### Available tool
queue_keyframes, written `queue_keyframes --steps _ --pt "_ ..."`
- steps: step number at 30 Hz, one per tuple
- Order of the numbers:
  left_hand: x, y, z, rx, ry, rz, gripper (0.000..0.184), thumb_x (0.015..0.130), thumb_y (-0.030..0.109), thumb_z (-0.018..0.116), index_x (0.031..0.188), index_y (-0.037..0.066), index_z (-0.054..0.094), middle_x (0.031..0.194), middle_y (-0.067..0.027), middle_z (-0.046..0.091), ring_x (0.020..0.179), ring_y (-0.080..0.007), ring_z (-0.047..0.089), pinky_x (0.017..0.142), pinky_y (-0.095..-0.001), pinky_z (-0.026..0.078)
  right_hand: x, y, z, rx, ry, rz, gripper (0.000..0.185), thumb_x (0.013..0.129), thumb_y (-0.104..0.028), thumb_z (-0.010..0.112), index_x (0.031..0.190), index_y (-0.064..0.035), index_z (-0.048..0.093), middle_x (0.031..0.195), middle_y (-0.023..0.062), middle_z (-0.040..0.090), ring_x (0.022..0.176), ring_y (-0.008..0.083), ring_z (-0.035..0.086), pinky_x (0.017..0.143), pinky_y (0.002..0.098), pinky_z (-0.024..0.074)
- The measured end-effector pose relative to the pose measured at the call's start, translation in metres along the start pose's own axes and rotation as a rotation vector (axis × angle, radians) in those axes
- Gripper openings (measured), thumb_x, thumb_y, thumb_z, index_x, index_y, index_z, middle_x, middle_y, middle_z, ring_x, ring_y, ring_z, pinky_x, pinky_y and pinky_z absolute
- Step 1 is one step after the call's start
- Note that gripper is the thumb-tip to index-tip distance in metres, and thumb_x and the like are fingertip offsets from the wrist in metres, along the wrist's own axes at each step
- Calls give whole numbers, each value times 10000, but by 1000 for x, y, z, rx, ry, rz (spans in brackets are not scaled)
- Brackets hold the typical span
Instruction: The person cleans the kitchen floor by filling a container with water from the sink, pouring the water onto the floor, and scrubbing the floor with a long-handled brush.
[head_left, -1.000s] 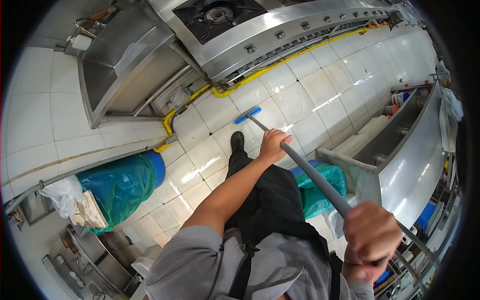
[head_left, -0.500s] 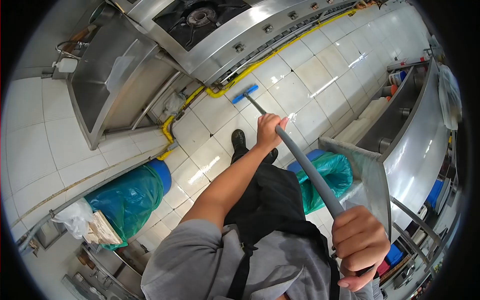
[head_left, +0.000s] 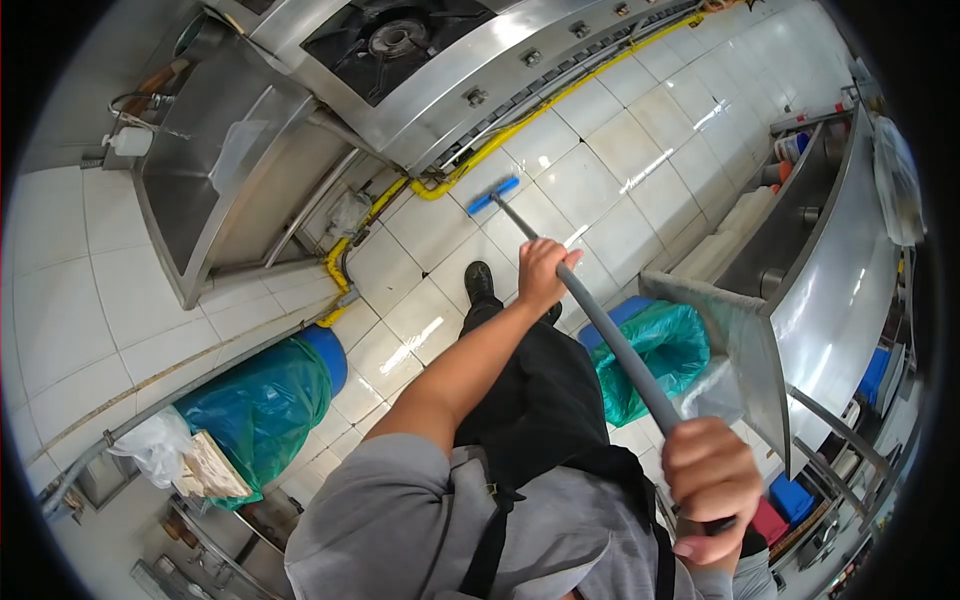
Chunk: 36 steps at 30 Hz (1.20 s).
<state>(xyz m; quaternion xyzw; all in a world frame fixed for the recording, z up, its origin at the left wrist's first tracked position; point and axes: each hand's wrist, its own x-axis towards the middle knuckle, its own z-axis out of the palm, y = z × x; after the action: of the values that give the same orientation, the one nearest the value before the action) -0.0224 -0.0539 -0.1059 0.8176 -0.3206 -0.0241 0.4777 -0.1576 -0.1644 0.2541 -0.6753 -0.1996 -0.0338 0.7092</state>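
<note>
A long-handled floor brush (head_left: pixel 625 352) slants across my view, its grey handle rising toward me. Its narrow blue head (head_left: pixel 493 195) rests on the tiles close to the stove's base; any bristles are too small to make out. Partway down the handle, my left hand (head_left: pixel 546 272) is wrapped around it, arm stretched forward. My right hand (head_left: pixel 710 485) grips the upper end near my right side, slightly blurred, with a dark tip showing below the fingers. My dark shoe (head_left: pixel 480 282) stands on the floor behind the brush head.
Ahead stands a steel stove (head_left: pixel 420 100) with a yellow pipe (head_left: pixel 470 170) along its base. A steel sink (head_left: pixel 190 200) is at left. Green-lined bins stand left (head_left: pixel 260 410) and right (head_left: pixel 650 350). A steel counter with shelves (head_left: pixel 825 290) runs along the right.
My right hand has shifted slightly left with the handle's upper end. The brush head stays at nearly the same floor spot, and both hands keep their grip. The whole view has shifted slightly.
</note>
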Motion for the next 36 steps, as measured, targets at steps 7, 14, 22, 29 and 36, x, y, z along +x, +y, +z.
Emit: queue_keyframes --steps 7,14,22,29,36 --pt "-18 -30 26 102 -18 -13 273 860 225 693 661 82 574 726 -66 589 802 -275 576 823 -418 385 -42 22 13 -74 117 134 296 544 -181 691 548 -67 418 609 69 487 603 298 514 647 427 432" --pt "1 -23 34 116 -6 -21 267 861 241 696 692 94 549 759 -59 588 843 -269 571 827 -434 371 -55 10 10 -118 86 248 244 570 -130 704 575 -44 476 691 78 524 697 306 535 742 469 459" --pt "-21 1 54 69 -154 -103 273 906 315 624 724 112 612 822 -55 613 936 -261 579 876 -458 345 -69 14 -12 -31 198 6 336 610 -282 700 508 -68 462 509 43 469 471 237 479 523 370 363" --pt "-19 17 -29 91 -36 -137 319 900 338 640 707 91 579 776 -82 602 904 -295 587 873 -459 363 -20 -4 -13 56 -67 -130 411 724 -385 686 515 -80 506 471 0 473 416 189 467 476 322 382" --pt "-108 -5 -129 -27 412 -417 194 826 124 708 716 24 584 722 -134 581 740 -332 592 670 -380 455 30 -10 33 133 165 -67 719 804 -636 626 1148 -10 543 1042 203 623 987 320 602 842 436 481"
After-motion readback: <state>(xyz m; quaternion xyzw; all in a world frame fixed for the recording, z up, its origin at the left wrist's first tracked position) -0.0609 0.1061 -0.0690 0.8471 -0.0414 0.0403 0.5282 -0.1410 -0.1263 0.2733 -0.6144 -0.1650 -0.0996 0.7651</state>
